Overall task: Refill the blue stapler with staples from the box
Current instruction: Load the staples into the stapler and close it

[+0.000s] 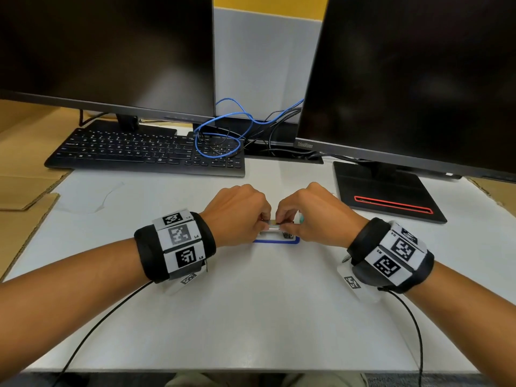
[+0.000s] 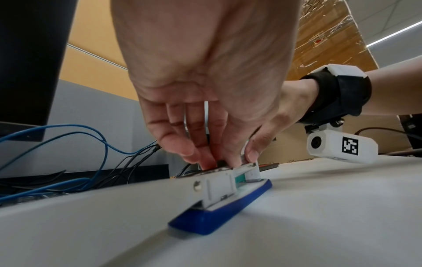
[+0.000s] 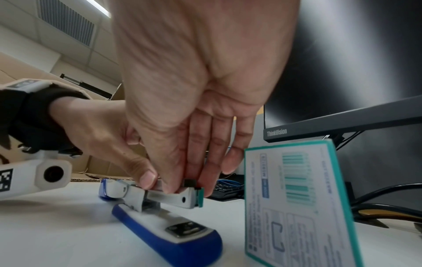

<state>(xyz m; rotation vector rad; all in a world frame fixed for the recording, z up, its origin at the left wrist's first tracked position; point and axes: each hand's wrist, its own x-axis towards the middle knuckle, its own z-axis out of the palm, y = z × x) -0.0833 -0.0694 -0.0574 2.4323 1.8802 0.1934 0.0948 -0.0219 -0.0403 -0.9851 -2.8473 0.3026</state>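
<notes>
The blue stapler (image 1: 276, 241) lies on the white table, its top cover (image 3: 109, 189) folded back and its grey magazine (image 3: 169, 198) raised above the blue base (image 3: 171, 240). Both hands meet over it. My left hand (image 1: 265, 222) pinches a silver staple strip (image 1: 273, 227) at the top of the magazine (image 2: 219, 187). My right hand (image 3: 187, 186) grips the magazine's front end, thumb on one side and fingers on the other. The staple box (image 3: 297, 207), white with a teal edge, stands upright just right of the stapler; in the head view my right hand hides most of it.
A black keyboard (image 1: 145, 152) and tangled blue and black cables (image 1: 223, 135) lie behind the hands. Two dark monitors (image 1: 418, 79) stand at the back, one with its base (image 1: 385, 191) at the right. Cardboard (image 1: 25, 174) lies along the table's left side.
</notes>
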